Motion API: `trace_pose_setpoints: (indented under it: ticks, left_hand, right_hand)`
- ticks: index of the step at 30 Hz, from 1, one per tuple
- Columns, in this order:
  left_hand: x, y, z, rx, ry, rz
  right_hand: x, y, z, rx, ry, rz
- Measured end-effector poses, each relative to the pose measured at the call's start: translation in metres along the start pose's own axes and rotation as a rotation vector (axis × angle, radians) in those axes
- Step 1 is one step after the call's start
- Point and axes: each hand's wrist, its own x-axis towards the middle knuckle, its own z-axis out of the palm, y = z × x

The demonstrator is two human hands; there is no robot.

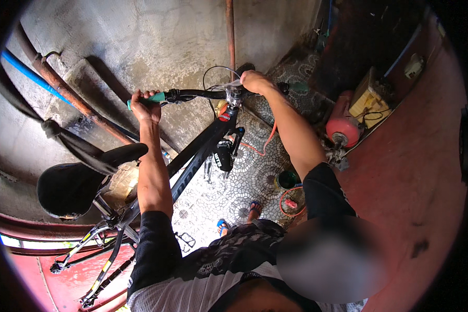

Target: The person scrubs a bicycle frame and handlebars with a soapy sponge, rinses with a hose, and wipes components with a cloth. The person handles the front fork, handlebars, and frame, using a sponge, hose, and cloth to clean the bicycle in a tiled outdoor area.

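A black bicycle frame runs diagonally from the handlebar down to the lower left. Its dropouts show no wheel between them. My left hand is wrapped round the teal grip at the left end of the black handlebar. My right hand is closed just right of the stem, beside thin looping cables. What its fingers hold is too small to make out. At the bar's right end, another greenish grip shows dimly. The black saddle lies left of my left forearm.
Rusty pipes, a blue pipe and a knotted black strap line the left wall. At right stand a red tank and a yellowish box. An orange hose and a can are on the patterned floor.
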Motion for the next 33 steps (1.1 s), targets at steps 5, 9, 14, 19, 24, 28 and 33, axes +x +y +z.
trace_pose_setpoints:
  ticks: [5, 9, 14, 19, 24, 28, 33]
  left_hand:
    - [-0.009, -0.008, 0.002, 0.039, -0.01, 0.018]
    - [-0.013, -0.011, 0.004, 0.05, -0.046, -0.001]
    - [-0.019, -0.019, 0.012, 0.055, -0.045, -0.007]
    - [-0.025, -0.038, 0.028, 0.068, -0.056, -0.025]
    - [-0.027, -0.055, 0.037, 0.062, -0.08, -0.032]
    - [-0.024, -0.062, 0.04, 0.056, -0.104, -0.04]
    - [-0.024, -0.068, 0.046, 0.072, -0.106, -0.042]
  right_hand:
    - [0.029, 0.013, 0.015, 0.208, -0.184, 0.102]
    - [0.039, 0.032, 0.01, -0.087, -0.033, 0.072]
    - [0.04, 0.066, -0.013, 0.004, 0.05, 0.157]
    - [0.048, 0.091, -0.02, 0.255, 0.092, 0.019]
    - [0.035, 0.127, -0.026, -0.146, 0.019, 0.137]
    - [-0.001, 0.143, -0.025, 0.028, 0.026, -0.058]
    - [-0.027, 0.114, -0.019, 0.527, -0.319, -0.115]
